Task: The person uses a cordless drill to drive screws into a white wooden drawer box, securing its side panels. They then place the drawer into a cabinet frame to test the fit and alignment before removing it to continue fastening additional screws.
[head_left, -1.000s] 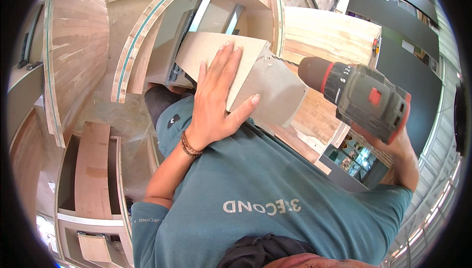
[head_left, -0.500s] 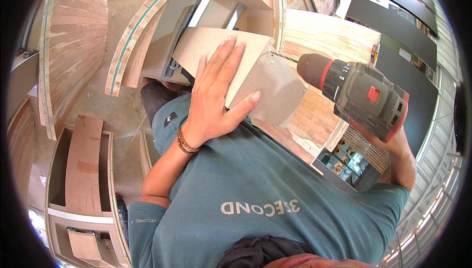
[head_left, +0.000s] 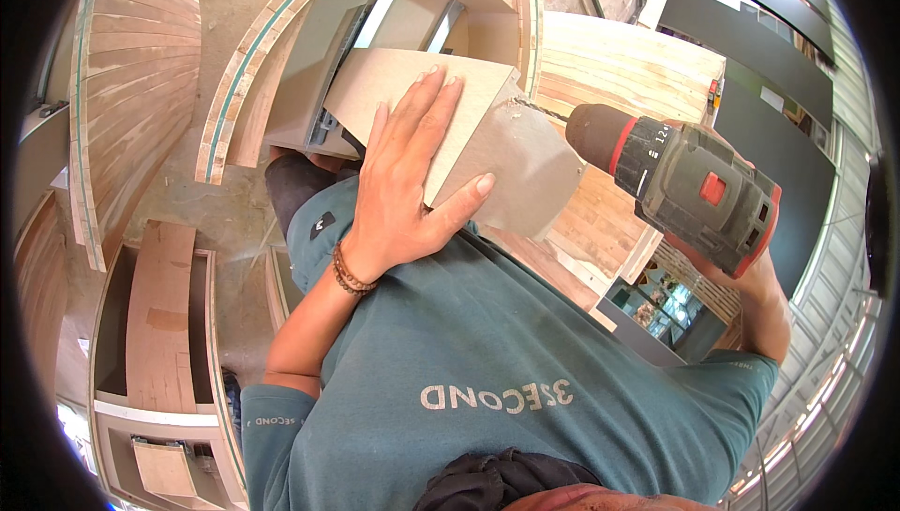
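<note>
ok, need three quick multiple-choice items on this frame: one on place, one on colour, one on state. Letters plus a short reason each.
1. Where does the left hand rest?
A. flat on the plywood panel
B. on the floor
C. on the drill's chuck

2. What colour is the drill's direction switch?
A. blue
B. red
C. yellow

3. How is the drill held?
A. lying on a bench
B. hanging from a belt
C. gripped in the right hand, bit toward the grey panel

Key: 1 A, the palm and fingers are spread on the panel's face; 2 B, a red button shows on the grey body; 3 C, the fingers wrap the handle and the bit meets the panel's edge.
</note>
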`<state>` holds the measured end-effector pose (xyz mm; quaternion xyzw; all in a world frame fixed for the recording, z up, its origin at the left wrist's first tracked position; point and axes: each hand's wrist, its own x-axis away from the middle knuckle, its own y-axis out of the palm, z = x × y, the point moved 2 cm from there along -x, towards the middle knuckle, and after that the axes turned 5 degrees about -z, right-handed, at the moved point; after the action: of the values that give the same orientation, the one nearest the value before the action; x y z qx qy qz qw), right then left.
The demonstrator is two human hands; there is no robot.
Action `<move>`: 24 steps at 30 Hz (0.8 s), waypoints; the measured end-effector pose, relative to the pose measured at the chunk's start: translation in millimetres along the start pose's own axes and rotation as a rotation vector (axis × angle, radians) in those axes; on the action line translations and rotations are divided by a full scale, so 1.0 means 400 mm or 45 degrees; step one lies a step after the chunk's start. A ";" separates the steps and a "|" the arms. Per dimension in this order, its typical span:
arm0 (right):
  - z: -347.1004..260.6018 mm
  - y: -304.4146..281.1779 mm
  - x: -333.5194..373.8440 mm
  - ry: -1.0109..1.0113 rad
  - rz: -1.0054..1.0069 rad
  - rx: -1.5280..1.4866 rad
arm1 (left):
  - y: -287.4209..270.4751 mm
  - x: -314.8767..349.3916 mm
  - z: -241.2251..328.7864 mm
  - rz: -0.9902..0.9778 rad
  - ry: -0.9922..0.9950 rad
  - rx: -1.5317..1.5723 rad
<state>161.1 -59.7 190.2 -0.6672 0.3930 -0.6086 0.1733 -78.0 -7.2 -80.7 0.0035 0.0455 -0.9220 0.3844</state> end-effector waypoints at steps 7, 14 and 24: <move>0.029 0.006 0.029 -0.024 0.065 0.036 | -0.006 0.001 0.000 -0.007 -0.004 0.004; 0.063 -0.004 0.033 -0.069 0.037 0.092 | 0.004 -0.003 0.008 0.009 -0.015 -0.026; 0.033 0.003 0.011 -0.077 0.016 -0.077 | -0.004 -0.001 0.000 -0.008 0.003 -0.002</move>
<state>172.9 -66.8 189.6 -0.6877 0.4098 -0.5751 0.1686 -78.8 -5.8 -80.7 0.0043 0.0468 -0.9232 0.3816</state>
